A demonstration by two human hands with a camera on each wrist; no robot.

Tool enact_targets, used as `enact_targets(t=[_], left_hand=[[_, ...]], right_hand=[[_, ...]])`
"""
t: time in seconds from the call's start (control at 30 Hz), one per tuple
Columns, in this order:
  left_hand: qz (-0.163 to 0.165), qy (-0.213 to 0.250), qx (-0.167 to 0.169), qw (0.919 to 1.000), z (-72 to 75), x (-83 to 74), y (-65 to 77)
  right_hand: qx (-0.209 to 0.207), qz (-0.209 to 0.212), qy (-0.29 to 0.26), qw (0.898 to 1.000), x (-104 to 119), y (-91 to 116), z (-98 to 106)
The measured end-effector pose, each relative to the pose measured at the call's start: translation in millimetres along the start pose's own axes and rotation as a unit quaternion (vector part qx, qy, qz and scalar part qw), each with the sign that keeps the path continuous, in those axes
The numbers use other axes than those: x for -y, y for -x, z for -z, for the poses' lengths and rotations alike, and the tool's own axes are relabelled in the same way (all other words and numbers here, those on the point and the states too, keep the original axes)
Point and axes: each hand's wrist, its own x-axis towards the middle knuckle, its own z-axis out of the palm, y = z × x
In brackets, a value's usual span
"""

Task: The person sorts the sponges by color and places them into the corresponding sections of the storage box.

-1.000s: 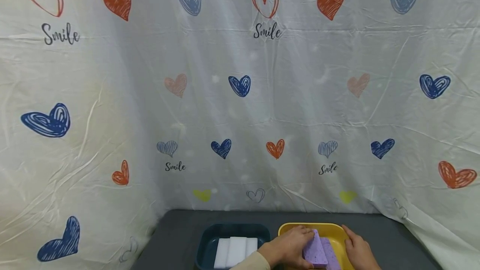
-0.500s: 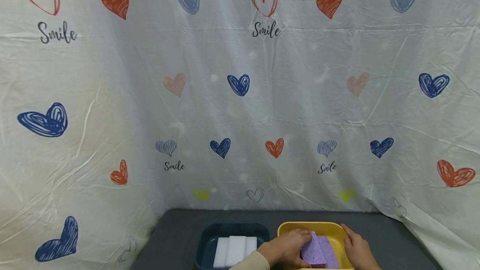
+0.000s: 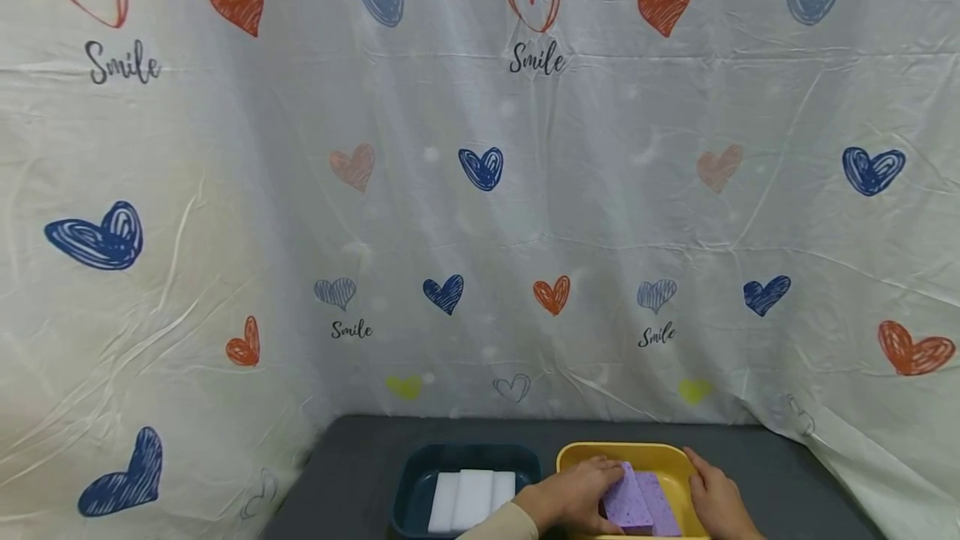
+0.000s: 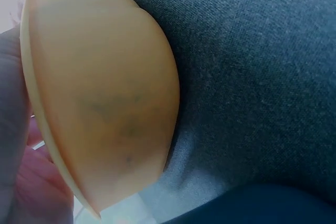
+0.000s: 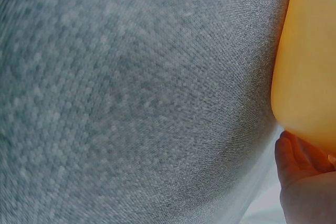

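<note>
In the head view a yellow plastic tub [image 3: 670, 465] sits at the front right of the table. Inside it, one purple sponge [image 3: 627, 503] leans on a second purple sponge [image 3: 660, 507]. My left hand [image 3: 576, 493] reaches over the tub's left side and holds the leaning sponge, thumb at its near end and fingers at its far left. On the tub's right rim, my right hand [image 3: 720, 500] grips with the thumb along the edge; the right wrist view shows its fingers [image 5: 295, 156] against the outer wall. The tub's near end is cut off.
Left of the yellow tub stands a dark blue tub [image 3: 405, 482] holding several white sponges [image 3: 474, 500] side by side. Both tubs rest on a dark grey cloth-covered table [image 3: 360, 448]. A white curtain [image 3: 600, 232] printed with hearts hangs right behind it.
The left hand and the leaning purple sponge have shifted slightly left and the sponge lies a bit lower. The right hand stays on the rim.
</note>
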Motion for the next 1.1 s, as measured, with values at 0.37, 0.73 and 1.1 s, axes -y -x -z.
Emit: enact_targets(t=[0.37,0.73,1.1], left_hand=[[0.009,0.011,-0.021,0.9997,4.7,2.7,13.9],[0.008,-0.031,-0.109,0.9935,13.6,13.2,34.4],[0.089,-0.005,-0.143,0.9857,31.3,37.7,71.6]], right_hand=[[0.014,-0.001,0.003,1.000,4,-1,3],[0.060,-0.012,0.001,0.998,-9,-4,10],[0.077,-0.005,0.022,0.997,-5,-7,14]])
